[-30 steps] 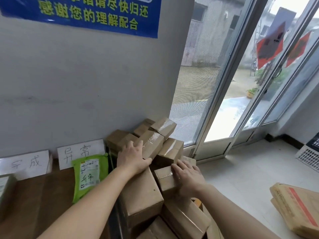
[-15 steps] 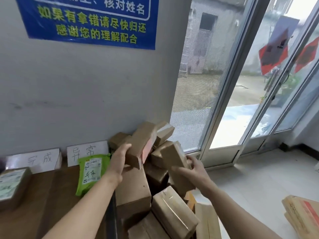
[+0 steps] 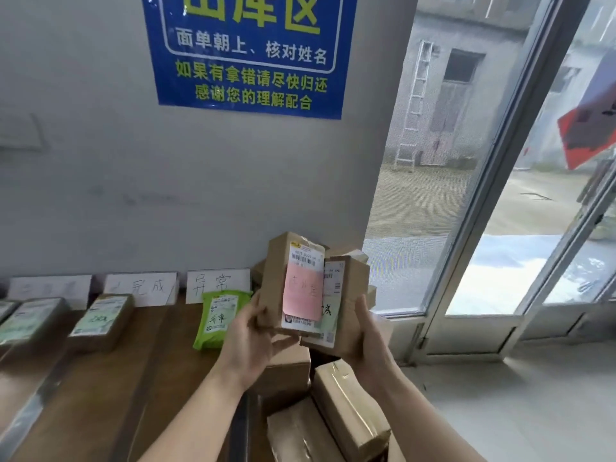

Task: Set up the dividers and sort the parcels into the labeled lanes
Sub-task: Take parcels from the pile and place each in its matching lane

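1. Left hand grips a box with a pink note, upright, label facing the camera, above the pile.
2. Right hand grips a second box, upright, partly hidden behind the first.
3. Pink note's writing unreadable.

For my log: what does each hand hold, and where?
Left hand grips the pink-note box at lower left; right hand, the other box at its right side.

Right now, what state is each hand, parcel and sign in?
Pink-note box: held up, upright, label visible.
Second box: held up, partly behind the first.
Left hand: grips Pink-note box.
Right hand: grips Second box.
Signs: upright against wall.
Green bag: lying on table.
Box pile: unsorted beside table.
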Tool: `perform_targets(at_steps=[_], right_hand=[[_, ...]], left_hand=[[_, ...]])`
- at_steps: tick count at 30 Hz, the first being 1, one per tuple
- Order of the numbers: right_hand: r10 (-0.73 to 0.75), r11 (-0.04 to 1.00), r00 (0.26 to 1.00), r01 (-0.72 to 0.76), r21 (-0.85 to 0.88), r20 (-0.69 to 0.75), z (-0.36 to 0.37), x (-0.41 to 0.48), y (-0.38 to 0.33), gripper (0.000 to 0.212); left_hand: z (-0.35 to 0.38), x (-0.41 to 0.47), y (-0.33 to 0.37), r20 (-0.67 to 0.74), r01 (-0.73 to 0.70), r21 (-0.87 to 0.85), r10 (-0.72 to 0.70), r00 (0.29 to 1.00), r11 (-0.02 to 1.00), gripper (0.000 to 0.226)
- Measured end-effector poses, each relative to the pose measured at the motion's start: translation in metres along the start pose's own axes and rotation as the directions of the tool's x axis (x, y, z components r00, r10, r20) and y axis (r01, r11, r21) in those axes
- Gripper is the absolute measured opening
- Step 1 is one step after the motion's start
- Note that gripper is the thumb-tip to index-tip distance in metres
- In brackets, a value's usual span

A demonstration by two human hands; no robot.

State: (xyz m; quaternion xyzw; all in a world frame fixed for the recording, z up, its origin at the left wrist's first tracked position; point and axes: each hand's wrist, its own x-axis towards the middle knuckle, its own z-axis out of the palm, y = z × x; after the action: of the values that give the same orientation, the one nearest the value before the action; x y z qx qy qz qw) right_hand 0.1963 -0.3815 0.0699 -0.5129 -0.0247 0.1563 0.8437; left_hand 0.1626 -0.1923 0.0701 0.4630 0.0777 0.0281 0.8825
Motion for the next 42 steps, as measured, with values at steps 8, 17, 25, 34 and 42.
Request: perform_targets(at_steps=[8, 17, 25, 34, 42], right_hand=[[-0.073, 0.973, 0.997, 0.066, -0.223, -0.020, 0.027, -0.005, 0.012, 0.079], [-0.076, 0.953, 0.997, 0.076, -0.293, 0.009, 0.079, -0.010, 0.037, 0.068], [-0.039, 0.972, 0.999, 0.036, -0.231, -0.008, 0.142, -0.022, 0.073, 0.038], [0.005, 0.986, 0.999, -0.013, -0.168, -0.048, 0.227, -0.047, 0.134, 0.031], [0.005, 0.980, 0.997, -0.020, -0.197, -0.076, 0.276, -0.073, 0.179, 0.039]], left_hand=[[0.006, -0.033, 0.018, -0.109, -0.247, 0.357, 0.303, 0.947, 0.901, 0.035], [-0.036, -0.072, 0.049, -0.238, -0.183, 0.340, 0.273, 0.932, 0.923, 0.061], [-0.114, -0.110, 0.075, -0.366, -0.144, 0.280, 0.244, 0.898, 0.949, 0.081], [-0.205, -0.166, 0.119, -0.432, -0.140, 0.266, 0.248, 0.867, 0.954, 0.041], [-0.267, -0.193, 0.137, -0.429, -0.062, 0.235, 0.161, 0.889, 0.970, 0.078]])
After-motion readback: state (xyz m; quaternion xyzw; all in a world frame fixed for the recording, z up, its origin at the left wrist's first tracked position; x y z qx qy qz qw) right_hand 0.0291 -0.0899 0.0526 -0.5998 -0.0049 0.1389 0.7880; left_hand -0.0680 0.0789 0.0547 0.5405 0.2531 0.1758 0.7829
